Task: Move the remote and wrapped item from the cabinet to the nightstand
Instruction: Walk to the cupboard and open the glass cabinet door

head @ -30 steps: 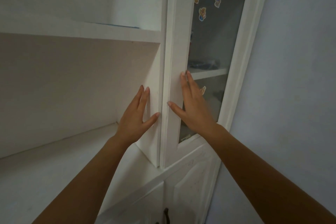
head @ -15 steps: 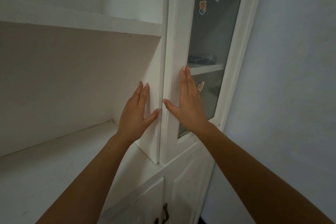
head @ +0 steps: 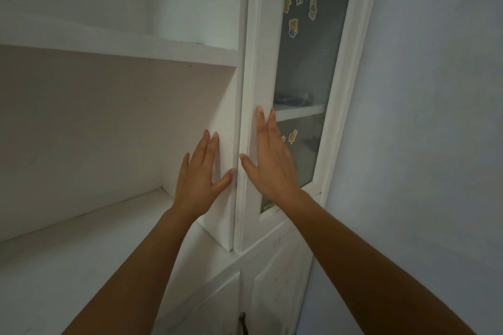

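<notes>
A white cabinet fills the view, its glass door (head: 307,68) shut on the right. My right hand (head: 272,163) lies flat on the door's white frame, fingers spread. My left hand (head: 201,174) rests flat against the side panel of the open shelf bay beside it. Both hands hold nothing. Behind the glass, a dark bluish item (head: 294,98) lies on an inner shelf; I cannot tell what it is. No remote or nightstand shows.
Several cartoon stickers (head: 299,5) dot the glass. The open shelf (head: 81,239) at left shows bare white board. A dark handle (head: 242,321) sits on the lower doors. A pale wall (head: 435,144) bounds the right side.
The view has tilted up slightly. My right hand has slid a little along the door frame; my left hand stays flat on the side panel.
</notes>
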### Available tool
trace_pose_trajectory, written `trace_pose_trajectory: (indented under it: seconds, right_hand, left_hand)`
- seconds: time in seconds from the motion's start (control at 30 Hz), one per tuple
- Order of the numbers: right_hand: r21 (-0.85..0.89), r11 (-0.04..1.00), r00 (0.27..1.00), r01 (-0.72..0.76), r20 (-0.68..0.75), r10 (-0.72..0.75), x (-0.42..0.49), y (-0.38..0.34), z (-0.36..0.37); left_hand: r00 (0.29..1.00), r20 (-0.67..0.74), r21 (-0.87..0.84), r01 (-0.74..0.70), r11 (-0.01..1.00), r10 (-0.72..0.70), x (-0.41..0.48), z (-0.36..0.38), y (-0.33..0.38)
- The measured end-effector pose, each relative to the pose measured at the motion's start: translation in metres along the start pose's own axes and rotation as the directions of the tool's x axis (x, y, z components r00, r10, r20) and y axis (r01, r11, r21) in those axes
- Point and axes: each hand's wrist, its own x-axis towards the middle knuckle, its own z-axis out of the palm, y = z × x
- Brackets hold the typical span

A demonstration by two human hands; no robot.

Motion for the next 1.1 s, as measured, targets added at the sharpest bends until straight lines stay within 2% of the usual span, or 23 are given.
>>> trace_pose_trajectory:
  seconds: [0.47, 0.87, 1.0, 1.1]
  right_hand:
    - [-0.028, 0.999, 0.998, 0.045, -0.053, -0.047, -0.012, 0.000, -0.005]
    - [-0.126, 0.985, 0.993, 0.114, -0.021, -0.117, -0.044, 0.025, -0.045]
    - [-0.171, 0.976, 0.988, 0.138, -0.049, -0.149, -0.050, 0.029, -0.058]
    - [-0.188, 0.970, 0.984, 0.152, -0.065, -0.167, -0.052, 0.030, -0.061]
  left_hand:
    - [1.000, -0.012, 0.019, 0.004, 1.000, -0.004, -0.001, 0.003, -0.002]
    - [0.998, -0.048, 0.045, 0.034, 0.998, -0.032, -0.004, 0.008, 0.005]
    - [0.991, -0.128, 0.090, -0.016, 0.996, 0.028, -0.008, 0.008, 0.021]
    - [0.988, -0.106, 0.164, -0.095, 0.982, 0.113, -0.010, 0.010, 0.034]
